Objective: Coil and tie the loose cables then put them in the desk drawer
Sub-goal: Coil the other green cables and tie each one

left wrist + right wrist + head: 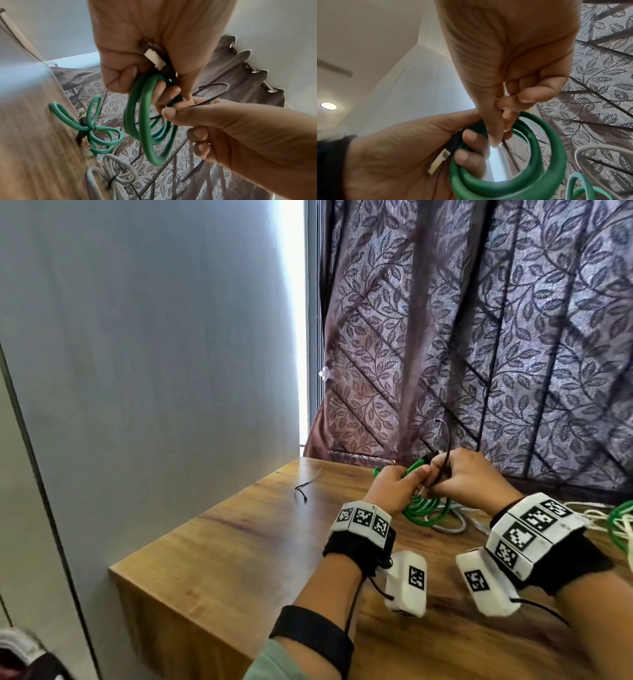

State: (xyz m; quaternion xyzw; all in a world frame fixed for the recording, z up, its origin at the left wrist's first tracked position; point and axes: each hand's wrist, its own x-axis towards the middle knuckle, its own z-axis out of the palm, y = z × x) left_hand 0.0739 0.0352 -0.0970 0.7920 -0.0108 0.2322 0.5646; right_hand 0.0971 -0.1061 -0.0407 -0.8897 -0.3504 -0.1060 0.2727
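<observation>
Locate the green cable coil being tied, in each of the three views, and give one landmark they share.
Head: green cable coil at centre right, hanging below both hands over the desk.
Left wrist: centre, looped over the left hand's fingers.
Right wrist: bottom centre, gripped by the left hand; the right hand is above it.
Shared landmark: the leaf-patterned curtain behind the coil.

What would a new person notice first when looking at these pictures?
The eye goes first to the two hands meeting above the far side of the wooden desk: the left hand grips a coiled green cable, while the right hand pinches a black zip tie at the coil. Behind them hangs a large leaf-patterned curtain. Another green cable, already tied, lies on the desk.
</observation>
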